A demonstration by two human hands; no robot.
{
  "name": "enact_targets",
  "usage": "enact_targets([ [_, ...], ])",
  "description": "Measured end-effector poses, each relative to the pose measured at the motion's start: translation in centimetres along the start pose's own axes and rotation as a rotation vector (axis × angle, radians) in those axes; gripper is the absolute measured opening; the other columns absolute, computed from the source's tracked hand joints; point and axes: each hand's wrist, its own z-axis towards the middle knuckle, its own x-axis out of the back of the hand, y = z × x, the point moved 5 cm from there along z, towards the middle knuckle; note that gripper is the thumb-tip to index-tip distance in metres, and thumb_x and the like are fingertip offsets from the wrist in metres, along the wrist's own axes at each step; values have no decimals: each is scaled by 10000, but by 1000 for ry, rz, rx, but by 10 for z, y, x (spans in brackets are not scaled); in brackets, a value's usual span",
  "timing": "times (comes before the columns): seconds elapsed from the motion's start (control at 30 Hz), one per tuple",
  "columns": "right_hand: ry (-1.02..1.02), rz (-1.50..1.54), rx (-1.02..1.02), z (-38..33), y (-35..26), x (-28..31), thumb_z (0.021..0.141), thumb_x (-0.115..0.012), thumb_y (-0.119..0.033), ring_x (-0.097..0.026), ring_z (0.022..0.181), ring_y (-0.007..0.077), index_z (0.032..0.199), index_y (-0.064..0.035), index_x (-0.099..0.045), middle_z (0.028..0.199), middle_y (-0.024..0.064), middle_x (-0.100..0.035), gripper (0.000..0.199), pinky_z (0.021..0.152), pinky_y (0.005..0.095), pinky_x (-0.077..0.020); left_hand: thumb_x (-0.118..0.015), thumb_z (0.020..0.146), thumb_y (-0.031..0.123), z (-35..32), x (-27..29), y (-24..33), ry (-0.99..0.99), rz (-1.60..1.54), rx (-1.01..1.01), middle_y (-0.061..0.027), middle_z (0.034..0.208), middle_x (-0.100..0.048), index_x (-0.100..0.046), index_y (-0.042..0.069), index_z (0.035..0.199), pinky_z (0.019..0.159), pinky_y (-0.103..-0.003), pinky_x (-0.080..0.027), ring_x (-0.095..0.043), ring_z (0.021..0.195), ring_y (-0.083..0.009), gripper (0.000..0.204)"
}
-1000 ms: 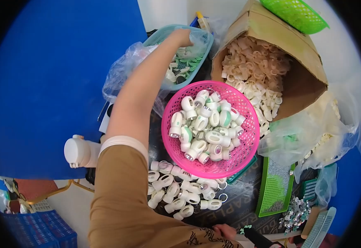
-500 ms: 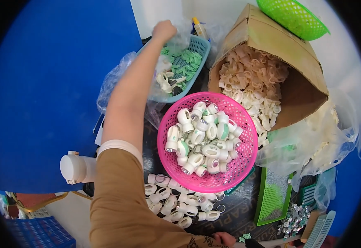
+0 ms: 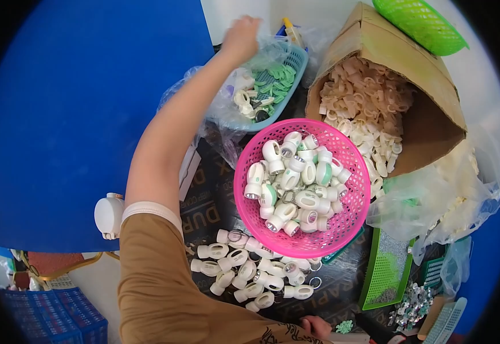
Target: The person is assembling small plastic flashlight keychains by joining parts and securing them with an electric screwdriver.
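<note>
Left hand (image 3: pixel 241 35), upper centre of frame, grip closed on clear plastic bag (image 3: pixel 273 51) over pale blue plastic basket (image 3: pixel 295 66); right hand (image 3: pixel 317 327), bottom edge, grip state cannot be told.

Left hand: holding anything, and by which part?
The left hand pinches the clear plastic bag over the blue basket, gripping its upper edge; what the fingers enclose cannot be told.
</note>
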Motion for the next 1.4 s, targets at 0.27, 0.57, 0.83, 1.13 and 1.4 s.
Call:
enact_targets([
  [0.27, -48, -1, -90, 2, -2, 0, 728, -666, -31, -569, 479, 219, 761, -62, -640, 560, 101, -552, 52, 472, 302, -449, -673, 697, 335, -83, -42, 54, -1208, -282, -91, -162, 1015, -597, -541, 58, 1143, 728, -372, -478, -577, 944, -274, 541],
  [0.57, 12, -42, -15, -4, 8, 0, 766, -647, -108, -582, 492, 180, 722, -65, -645, 570, 76, -581, 62, 480, 270, -456, -608, 746, 510, -87, -60, 49, -1656, 22, 35, -160, 1084, -586, -563, 36, 1135, 770, -381, -475, -589, 900, -297, 615],
  [0.83, -77, 33, -161, -14, 19, 2, 752, -641, -79, -562, 516, 199, 779, -71, -643, 607, 68, -570, 28, 517, 308, -442, -488, 846, 457, -26, -121, 46, -618, -208, -23, -228, 1159, -510, -446, 99, 1250, 895, -409, -409, -502, 1072, -365, 541],
  [1.13, 207, -76, 136, -44, 103, -29, 785, -572, -154, -546, 588, 178, 844, -96, -639, 681, 32, -586, 106, 578, 322, -425, -369, 848, 521, -51, -138, 46, -932, -136, 180, -169, 1385, -264, -218, 335, 1368, 981, -595, -235, -269, 1269, -393, 572],
  [1.4, 543, -93, 381, -65, 109, -29, 805, -531, -158, -541, 600, 176, 862, -87, -629, 683, 48, -577, 133, 546, 290, -406, -367, 875, 375, -80, -96, 67, -767, -57, -40, -174, 1322, -354, -297, 243, 1353, 918, -552, -339, -390, 1186, -370, 501],
])
